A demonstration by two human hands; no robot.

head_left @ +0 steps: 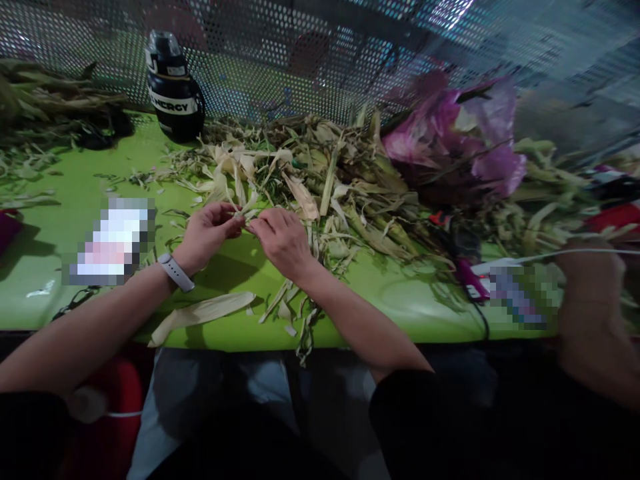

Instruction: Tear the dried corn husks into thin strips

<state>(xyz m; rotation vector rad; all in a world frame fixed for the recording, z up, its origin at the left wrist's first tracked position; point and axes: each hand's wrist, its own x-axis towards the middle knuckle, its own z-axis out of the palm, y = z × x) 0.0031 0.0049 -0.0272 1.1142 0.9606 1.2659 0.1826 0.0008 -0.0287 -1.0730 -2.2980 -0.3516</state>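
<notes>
My left hand (209,232), with a watch band (176,272) on its wrist, pinches the pale end of a corn husk strip (246,215). Facing it, my right hand (283,241) has its fingers closed on the same strip, close to the left fingertips. Both hands are just above the green tabletop (227,267). Behind them spreads a heap of dried corn husks (310,160), whole leaves and torn shreds mixed. One broad loose husk (205,317) lies near the front edge, with smaller scraps to its right.
A black bottle (175,107) stands against the perforated metal panel (260,60). A blurred-out phone-like screen (113,240) lies to the left. On the right are a pink plastic bag (450,140), a white cable (560,253) and another person's arm (593,313). More husks (55,100) lie far left.
</notes>
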